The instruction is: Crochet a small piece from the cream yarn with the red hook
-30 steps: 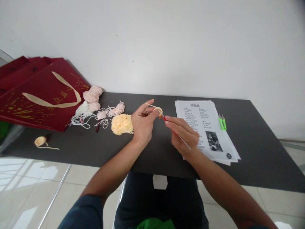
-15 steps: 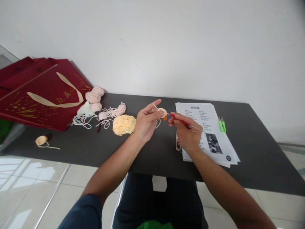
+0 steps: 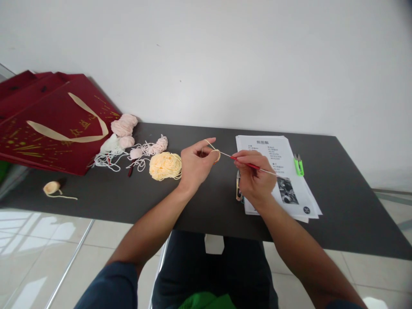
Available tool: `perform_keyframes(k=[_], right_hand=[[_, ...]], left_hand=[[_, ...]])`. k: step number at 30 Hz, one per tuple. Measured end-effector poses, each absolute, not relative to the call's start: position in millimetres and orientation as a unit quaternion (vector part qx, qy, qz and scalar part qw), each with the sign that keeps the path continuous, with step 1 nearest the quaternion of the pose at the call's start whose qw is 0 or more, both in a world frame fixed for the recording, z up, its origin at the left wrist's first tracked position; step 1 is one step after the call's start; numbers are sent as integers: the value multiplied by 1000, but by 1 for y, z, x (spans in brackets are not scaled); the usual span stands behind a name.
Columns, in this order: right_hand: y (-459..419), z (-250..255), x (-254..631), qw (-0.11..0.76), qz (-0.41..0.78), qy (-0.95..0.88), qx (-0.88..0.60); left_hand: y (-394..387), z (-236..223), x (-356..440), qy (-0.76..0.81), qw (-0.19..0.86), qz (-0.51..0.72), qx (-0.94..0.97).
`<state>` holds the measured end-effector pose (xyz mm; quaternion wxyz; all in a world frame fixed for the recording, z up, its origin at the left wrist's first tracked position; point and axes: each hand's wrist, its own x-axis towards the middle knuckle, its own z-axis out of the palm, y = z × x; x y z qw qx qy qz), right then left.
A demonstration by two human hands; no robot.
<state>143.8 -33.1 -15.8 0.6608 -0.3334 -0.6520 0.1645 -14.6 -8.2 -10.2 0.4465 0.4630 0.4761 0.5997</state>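
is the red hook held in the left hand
No, the right hand grips the red hook, while the left hand holds the small yarn piece.

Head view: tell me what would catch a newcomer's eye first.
Large dark-red gift bags loom at the left end of the grey table. Mid-view, the right hand holds a red-handled crochet hook toward the left hand, beside which sits a yellow yarn ball.
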Motion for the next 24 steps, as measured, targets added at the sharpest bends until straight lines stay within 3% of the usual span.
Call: perform_keyframes(k=[4, 8, 12, 18, 24], right_hand=[[-40, -14, 142, 662, 141, -644, -357], [-40, -11, 142, 679, 249, -554, -412], [-34, -10, 146, 688, 345, -507, -388], [-27, -7, 150, 698, 421, -467, -342], [-26, -2, 149, 707, 478, -424, -305]], left_hand=[[-11, -11, -13, 483, 314, 609, 545], [-13, -10, -15, 447, 289, 611, 585], [-11, -9, -18, 437, 357, 602, 565], [-4, -8, -21, 350, 558, 594, 462], [-1, -3, -24, 303, 627, 579, 423]])
